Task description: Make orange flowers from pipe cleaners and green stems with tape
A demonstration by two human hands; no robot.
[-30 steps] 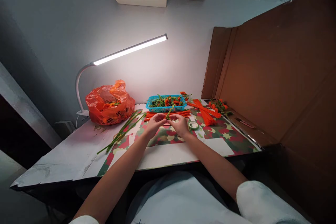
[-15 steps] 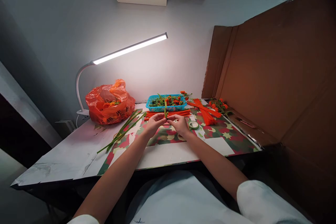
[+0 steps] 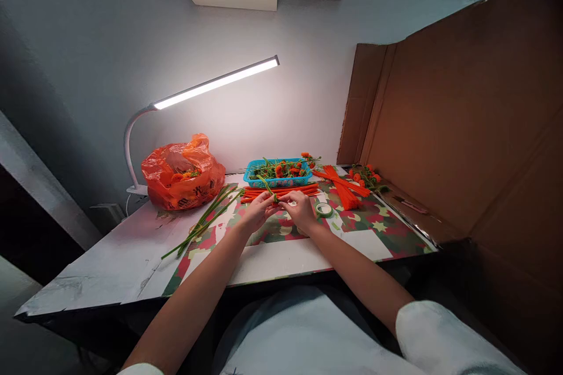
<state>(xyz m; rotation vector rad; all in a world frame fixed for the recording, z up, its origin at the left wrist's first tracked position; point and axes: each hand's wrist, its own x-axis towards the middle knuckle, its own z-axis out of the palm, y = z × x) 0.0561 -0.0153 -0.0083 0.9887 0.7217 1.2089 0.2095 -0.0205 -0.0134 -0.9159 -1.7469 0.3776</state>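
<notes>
My left hand point(image 3: 258, 212) pinches a short green stem point(image 3: 266, 185) over the middle of the table. The stem tilts up and to the left, its thicker lower end between my two hands. My right hand point(image 3: 300, 211) is closed with its fingertips at that lower end; the fingers hide part of it. Just right of my right hand lies a roll of pale green tape point(image 3: 324, 210). Behind my hands is a bundle of orange fuzzy sticks point(image 3: 303, 190), in front of a blue basket point(image 3: 252, 180) holding orange flowers with green stems.
At the left stand a red plastic bag point(image 3: 185, 179) with orange flowers inside and a lit lamp point(image 3: 220, 82). Long green stems point(image 3: 200, 228) lie nearer. To the right are crossed orange sticks point(image 3: 345, 187), more orange flowers point(image 3: 366, 178) and a tall cardboard wall point(image 3: 461, 99).
The green stem has turned from upright to leaning left. My left hand has rolled with it, while my right hand stays at the stem's lower end.
</notes>
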